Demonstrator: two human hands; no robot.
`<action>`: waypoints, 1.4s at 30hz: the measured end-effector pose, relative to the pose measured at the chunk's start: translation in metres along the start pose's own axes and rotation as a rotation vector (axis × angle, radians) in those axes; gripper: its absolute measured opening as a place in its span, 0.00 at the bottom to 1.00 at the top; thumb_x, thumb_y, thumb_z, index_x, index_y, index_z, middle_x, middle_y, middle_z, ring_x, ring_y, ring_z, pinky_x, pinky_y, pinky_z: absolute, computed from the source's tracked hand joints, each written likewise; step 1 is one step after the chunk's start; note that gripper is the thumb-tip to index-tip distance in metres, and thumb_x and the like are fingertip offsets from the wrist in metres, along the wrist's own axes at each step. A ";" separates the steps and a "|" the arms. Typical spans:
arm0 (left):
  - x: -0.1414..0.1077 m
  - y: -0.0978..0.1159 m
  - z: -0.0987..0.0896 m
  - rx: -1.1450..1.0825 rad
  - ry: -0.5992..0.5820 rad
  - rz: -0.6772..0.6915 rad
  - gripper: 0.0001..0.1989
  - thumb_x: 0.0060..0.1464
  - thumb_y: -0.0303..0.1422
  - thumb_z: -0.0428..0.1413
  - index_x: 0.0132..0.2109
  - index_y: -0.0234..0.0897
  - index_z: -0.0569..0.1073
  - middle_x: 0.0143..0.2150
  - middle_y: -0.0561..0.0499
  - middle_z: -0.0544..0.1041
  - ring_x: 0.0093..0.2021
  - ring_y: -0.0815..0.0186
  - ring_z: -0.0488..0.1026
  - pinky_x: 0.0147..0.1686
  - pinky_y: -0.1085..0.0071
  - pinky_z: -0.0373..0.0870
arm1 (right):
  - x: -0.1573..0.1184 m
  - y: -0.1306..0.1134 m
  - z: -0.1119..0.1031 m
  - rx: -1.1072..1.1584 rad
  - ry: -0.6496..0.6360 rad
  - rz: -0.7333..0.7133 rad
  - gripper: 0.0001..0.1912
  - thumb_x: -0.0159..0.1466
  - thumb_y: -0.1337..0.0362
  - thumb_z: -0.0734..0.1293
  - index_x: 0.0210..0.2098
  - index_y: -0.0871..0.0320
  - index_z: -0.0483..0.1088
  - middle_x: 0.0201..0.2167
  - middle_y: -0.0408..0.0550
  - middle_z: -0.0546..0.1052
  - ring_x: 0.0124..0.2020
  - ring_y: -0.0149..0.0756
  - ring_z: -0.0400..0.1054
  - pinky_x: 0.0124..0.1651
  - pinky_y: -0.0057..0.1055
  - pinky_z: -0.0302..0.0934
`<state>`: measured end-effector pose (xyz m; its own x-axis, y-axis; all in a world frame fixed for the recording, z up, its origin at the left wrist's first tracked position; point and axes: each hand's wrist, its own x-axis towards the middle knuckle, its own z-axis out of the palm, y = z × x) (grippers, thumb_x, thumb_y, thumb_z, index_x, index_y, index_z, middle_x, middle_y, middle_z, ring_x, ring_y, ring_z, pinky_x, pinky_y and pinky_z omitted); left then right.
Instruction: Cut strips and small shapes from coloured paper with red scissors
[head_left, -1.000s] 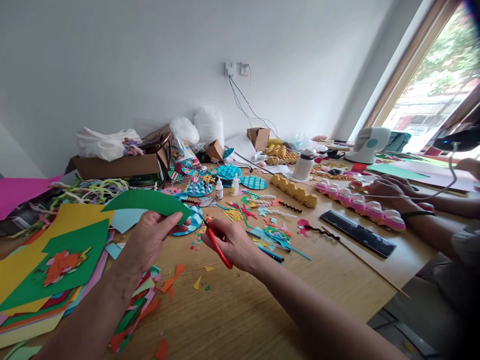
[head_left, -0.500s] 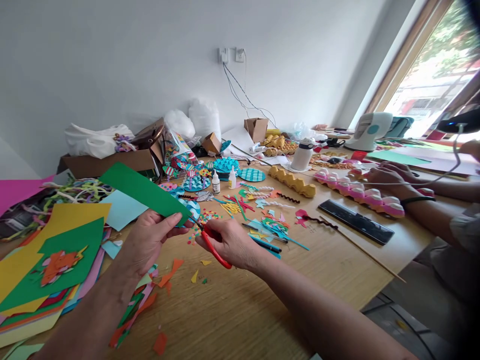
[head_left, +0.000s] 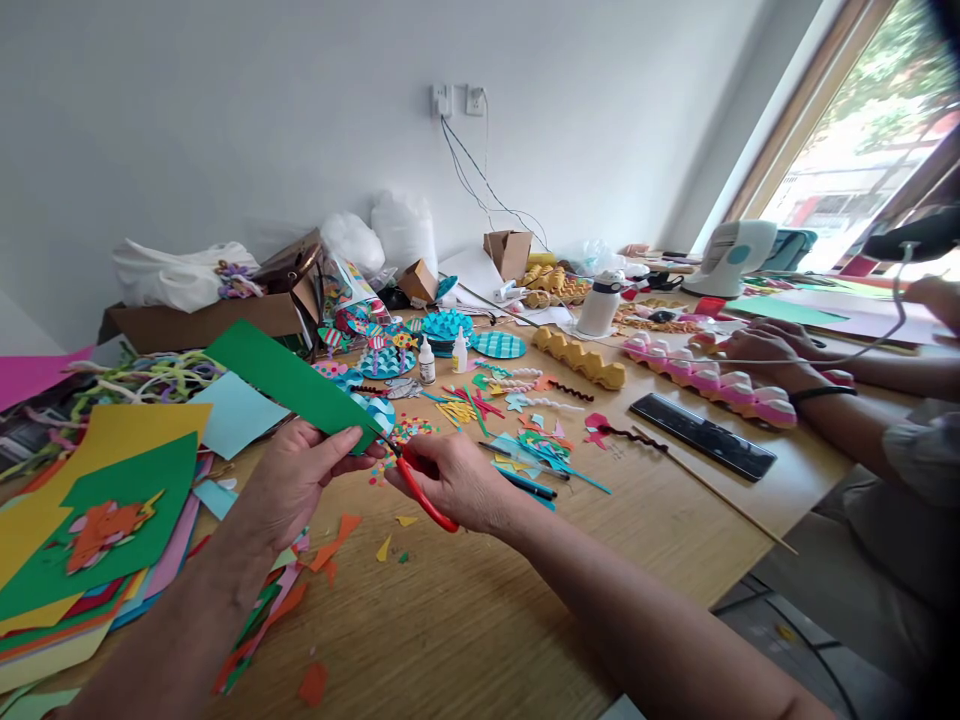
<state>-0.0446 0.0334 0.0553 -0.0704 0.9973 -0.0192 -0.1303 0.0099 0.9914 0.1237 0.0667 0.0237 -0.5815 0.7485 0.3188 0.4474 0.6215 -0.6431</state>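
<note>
left fingers (head_left: 334,452) clamped on green paper (head_left: 292,388), held up over desk (head_left: 450,620); right fingers (head_left: 433,454) wrapped round red scissors (head_left: 424,502), tips at paper's near end. for a clean edge: keep paper taut, steer by turning paper, left fingers clear of cut line.

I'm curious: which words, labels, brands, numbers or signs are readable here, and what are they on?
No text can be read.
Left small white bottle: label too small to read.
Right small white bottle: label too small to read.
Green paper and red-handled scissors: no writing that I can make out.
</note>
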 end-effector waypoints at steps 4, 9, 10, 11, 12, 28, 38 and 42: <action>0.001 -0.001 -0.001 -0.015 -0.011 0.002 0.05 0.39 0.32 0.64 0.24 0.35 0.78 0.23 0.52 0.80 0.25 0.67 0.75 0.29 0.75 0.74 | 0.000 0.001 0.001 0.001 0.001 -0.005 0.20 0.59 0.51 0.63 0.21 0.60 0.60 0.17 0.37 0.59 0.20 0.23 0.49 0.23 0.23 0.41; 0.002 -0.004 -0.003 -0.018 -0.043 0.017 0.04 0.40 0.32 0.63 0.26 0.36 0.78 0.25 0.53 0.80 0.27 0.69 0.75 0.31 0.78 0.74 | 0.000 0.001 0.001 0.013 0.009 -0.028 0.20 0.59 0.52 0.63 0.20 0.60 0.60 0.16 0.37 0.58 0.20 0.23 0.48 0.23 0.23 0.41; 0.003 -0.005 -0.003 -0.019 -0.045 0.015 0.04 0.41 0.32 0.63 0.25 0.36 0.78 0.24 0.53 0.80 0.27 0.70 0.75 0.31 0.78 0.74 | 0.000 0.001 0.001 0.014 0.011 -0.034 0.20 0.59 0.52 0.63 0.20 0.60 0.60 0.16 0.37 0.58 0.20 0.23 0.48 0.23 0.23 0.41; 0.003 -0.005 -0.003 -0.021 -0.048 0.013 0.05 0.41 0.32 0.63 0.24 0.36 0.78 0.24 0.54 0.80 0.27 0.70 0.75 0.31 0.78 0.74 | 0.000 0.001 0.001 0.015 0.011 -0.040 0.20 0.59 0.52 0.63 0.20 0.60 0.60 0.16 0.37 0.58 0.20 0.23 0.48 0.23 0.23 0.40; 0.003 -0.006 -0.004 -0.027 -0.049 0.012 0.05 0.41 0.32 0.63 0.23 0.36 0.78 0.24 0.54 0.80 0.27 0.70 0.75 0.31 0.79 0.74 | 0.000 0.001 0.000 0.014 0.012 -0.042 0.20 0.59 0.53 0.62 0.20 0.60 0.60 0.16 0.37 0.57 0.19 0.23 0.47 0.23 0.23 0.40; 0.006 -0.009 -0.011 -0.041 -0.050 0.021 0.08 0.43 0.32 0.62 0.22 0.35 0.73 0.24 0.53 0.79 0.27 0.68 0.76 0.30 0.75 0.73 | 0.003 0.007 0.004 0.012 0.022 -0.006 0.22 0.59 0.50 0.62 0.18 0.60 0.59 0.15 0.37 0.53 0.18 0.23 0.45 0.22 0.24 0.40; 0.007 -0.009 -0.011 0.030 0.054 0.092 0.09 0.42 0.37 0.62 0.26 0.35 0.74 0.24 0.52 0.78 0.24 0.67 0.74 0.26 0.73 0.72 | 0.004 0.009 0.008 0.070 0.012 -0.011 0.20 0.59 0.54 0.63 0.18 0.60 0.59 0.14 0.36 0.56 0.18 0.23 0.47 0.22 0.23 0.41; 0.006 -0.009 -0.009 0.040 0.037 0.081 0.09 0.42 0.37 0.62 0.25 0.35 0.74 0.24 0.52 0.78 0.23 0.67 0.73 0.25 0.73 0.72 | 0.002 0.008 0.007 0.107 0.009 -0.013 0.20 0.59 0.54 0.63 0.18 0.60 0.57 0.15 0.36 0.54 0.19 0.23 0.46 0.22 0.22 0.41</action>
<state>-0.0525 0.0386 0.0452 -0.1155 0.9917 0.0569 -0.0830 -0.0667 0.9943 0.1213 0.0717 0.0141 -0.5808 0.7426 0.3334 0.3642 0.6033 -0.7095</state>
